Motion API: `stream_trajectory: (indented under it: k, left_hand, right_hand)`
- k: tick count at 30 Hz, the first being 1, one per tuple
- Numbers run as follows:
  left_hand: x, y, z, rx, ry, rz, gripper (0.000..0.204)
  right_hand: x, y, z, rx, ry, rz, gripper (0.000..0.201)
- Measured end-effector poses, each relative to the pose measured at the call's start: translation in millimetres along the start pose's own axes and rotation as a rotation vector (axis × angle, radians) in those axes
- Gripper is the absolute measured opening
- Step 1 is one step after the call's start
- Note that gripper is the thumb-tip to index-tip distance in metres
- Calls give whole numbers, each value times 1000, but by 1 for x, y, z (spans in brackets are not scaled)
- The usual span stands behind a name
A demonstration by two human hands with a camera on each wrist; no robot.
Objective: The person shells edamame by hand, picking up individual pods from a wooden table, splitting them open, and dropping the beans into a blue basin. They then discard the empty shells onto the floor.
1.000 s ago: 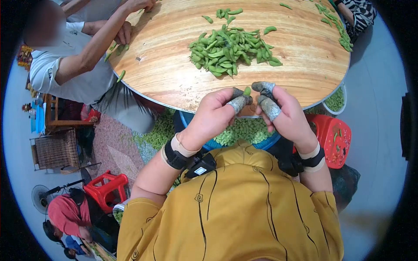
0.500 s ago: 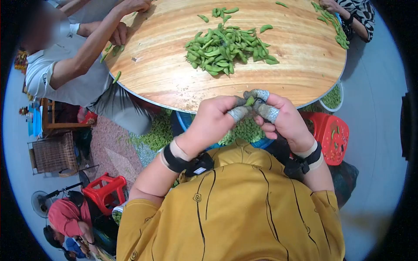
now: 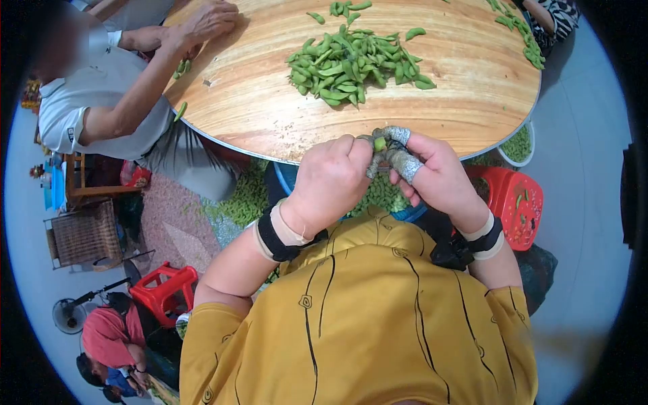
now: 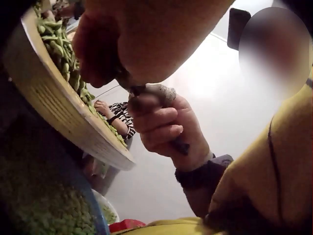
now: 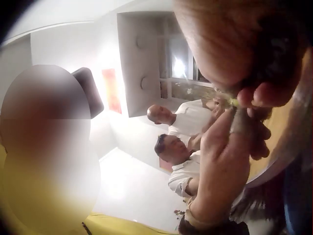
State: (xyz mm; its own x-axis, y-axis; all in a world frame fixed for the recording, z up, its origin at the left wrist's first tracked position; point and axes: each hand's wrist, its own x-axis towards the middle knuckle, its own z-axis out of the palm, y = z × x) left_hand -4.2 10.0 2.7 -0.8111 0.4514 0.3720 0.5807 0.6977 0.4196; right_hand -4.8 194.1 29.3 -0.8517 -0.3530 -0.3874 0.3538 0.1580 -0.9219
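Note:
A green soybean pod (image 3: 380, 144) is held between my two hands at the table's near edge. My left hand (image 3: 334, 174) pinches it between thumb and forefinger, with knuckles turned up. From the other side my right hand (image 3: 442, 177) has its tape-wrapped thumb (image 3: 405, 164) and forefinger on the pod, the other fingers curled below. Most of the pod is hidden by the fingers. In the right wrist view a bit of pod (image 5: 234, 102) shows between the fingertips. Beyond the hands lies a heap of soybean pods (image 3: 351, 67) on the wooden table (image 3: 263, 101).
Under the table edge stands a blue basin (image 3: 282, 177) of shelled beans. To the right are a red stool (image 3: 523, 216) and a white tub (image 3: 533, 152) of green beans. A person (image 3: 101, 115) sits at the left; another's patterned sleeve (image 3: 559, 20) shows far right.
My hands have come together on the pod, and the left has rolled knuckles up. The person at the left has moved a hand onto the table edge.

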Motion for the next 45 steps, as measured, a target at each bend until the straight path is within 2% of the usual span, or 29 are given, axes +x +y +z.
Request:
stream_trajectory:
  k: [2,4,5,7,8,10,12,14,15,17,18,20,24,26,27,29,30,32,34,36,39,40,41,42,43,44,45]
  left_hand:
    - [0,0,1,-28,21,-25,14]
    - [1,0,2,-684,-220,-491,10]
    - [1,-4,2,-685,-223,-490,10]
    - [0,-15,1,-1542,-412,-753,17]
    - [0,-14,1,-1542,-412,-754,17]
    - [-2,-8,-2,-1282,-423,-649,17]
    - [-7,-6,1,-1229,-402,-607,15]
    - [-8,-5,3,-850,-335,-444,13]
    - [-8,-4,2,-849,-334,-444,13]
    - [-9,-2,-2,-646,-279,-303,10]
    - [-10,-3,-3,-646,-277,-308,10]
    - [-11,-6,-3,-281,-207,-13,10]
    - [-9,-2,-4,-413,-187,-45,13]
    - [-9,-4,-6,-512,-397,-225,11]
    - [-9,-5,-6,-512,-397,-224,11]
    - [-10,-7,-5,-1195,-498,-571,15]
    - [-9,-9,-5,-1196,-498,-570,15]
    - [-9,-13,-5,-1647,-519,-735,22]
    - [-10,-15,-5,-1740,-538,-762,27]
    - [-12,-14,-6,-2082,-540,-848,28]
    - [-11,-13,-9,-2057,-627,-767,25]
    - [-11,-12,-8,-2058,-628,-771,25]
    - [-10,-10,-7,-1796,-600,-765,20]
    - [-9,-9,-7,-1535,-566,-749,17]
    - [-7,-9,-8,-1534,-566,-751,17]
    - [-5,-7,-10,-1359,-578,-708,15]
    - [-4,-6,-10,-1185,-590,-663,15]
  right_hand:
    - [2,9,-1,72,-4,-5,30]
    - [3,21,-1,90,0,-10,30]
    - [2,24,-1,107,2,-16,31]
    - [-3,24,-2,147,-6,-6,29]
    - [-4,24,-3,188,-16,5,27]
    - [-5,21,-5,169,12,-1,23]
    - [-3,20,-7,151,41,-7,20]
    - [1,17,-7,89,48,-91,14]
    - [2,17,-7,89,47,-92,14]
    - [4,15,-6,57,16,-62,11]
    - [4,14,-6,56,11,-59,11]
    - [5,13,-6,44,-21,-20,10]
    - [7,17,-4,25,-18,-62,10]
    - [7,20,-5,25,-39,-40,11]
    - [7,20,-5,24,-38,-40,11]
    - [3,18,-4,6,-35,-171,12]
    - [2,16,-3,5,-35,-171,12]
    - [0,12,-2,-43,-19,-173,13]
    - [-2,10,-2,-6,-32,-186,13]
    - [-3,12,-2,34,-45,-198,13]
    - [-5,20,-10,156,-100,-270,16]
    - [-5,22,-14,161,-113,-186,16]
    - [-5,23,-15,165,-126,-103,17]
    - [-4,25,-14,165,-127,-103,17]
    - [-1,28,-11,47,-33,-239,16]
    - [1,30,-8,-72,63,-374,15]
    - [2,30,-7,-69,65,-373,15]
